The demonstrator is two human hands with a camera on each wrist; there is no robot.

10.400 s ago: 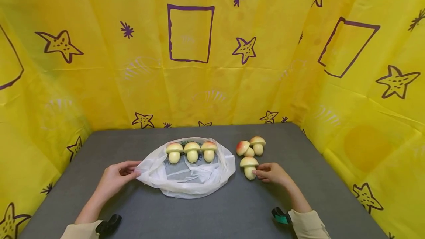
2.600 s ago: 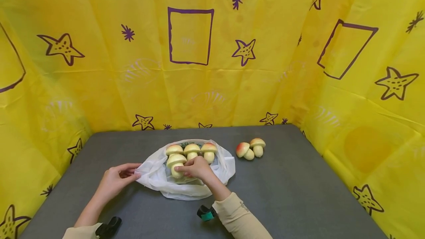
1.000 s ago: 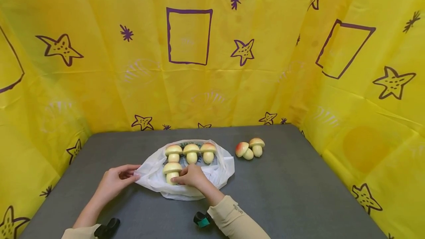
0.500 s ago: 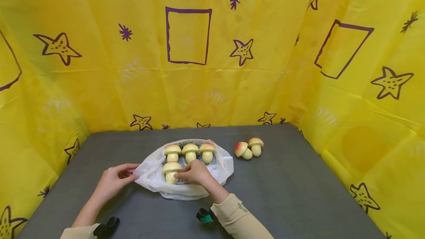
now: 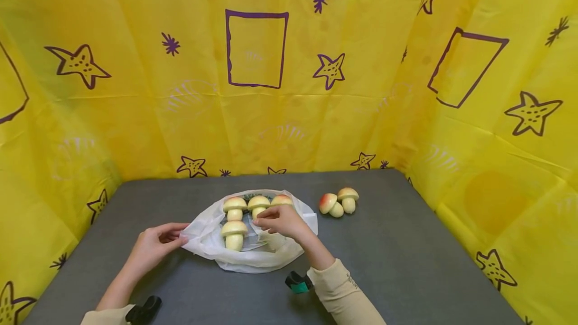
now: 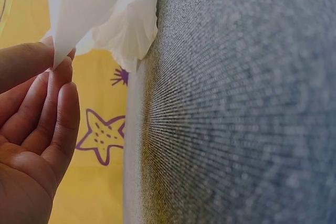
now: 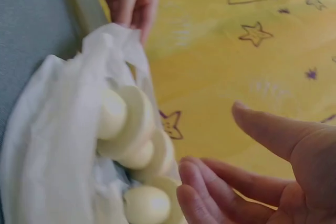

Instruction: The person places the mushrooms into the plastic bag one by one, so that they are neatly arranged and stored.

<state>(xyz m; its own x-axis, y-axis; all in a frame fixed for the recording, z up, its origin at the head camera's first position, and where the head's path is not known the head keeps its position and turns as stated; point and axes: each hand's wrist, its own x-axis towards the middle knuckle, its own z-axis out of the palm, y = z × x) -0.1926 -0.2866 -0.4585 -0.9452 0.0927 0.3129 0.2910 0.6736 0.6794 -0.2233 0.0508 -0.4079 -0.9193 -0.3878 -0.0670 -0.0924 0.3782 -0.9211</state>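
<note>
My left hand pinches the left edge of a white plastic bag, which lies on the table with its mouth spread; in the left wrist view the thumb and fingertips hold a corner of it. Inside stand three toy mushrooms in a back row: a left one, a middle one and a right one, partly covered by my right hand. A fourth mushroom lies in front of the left one. My right hand hovers over the bag, thumb and fingers apart, holding nothing.
Two more mushrooms lie on the grey table right of the bag: a red-capped tilted one and a yellow-orange one touching or close beside it. Yellow cloth walls with purple drawings enclose the table's back and sides.
Since the oldest frame, the right hand has carried one mushroom from the right group into the bag. Just now it has let go and moved up and right. The left hand keeps its hold.
</note>
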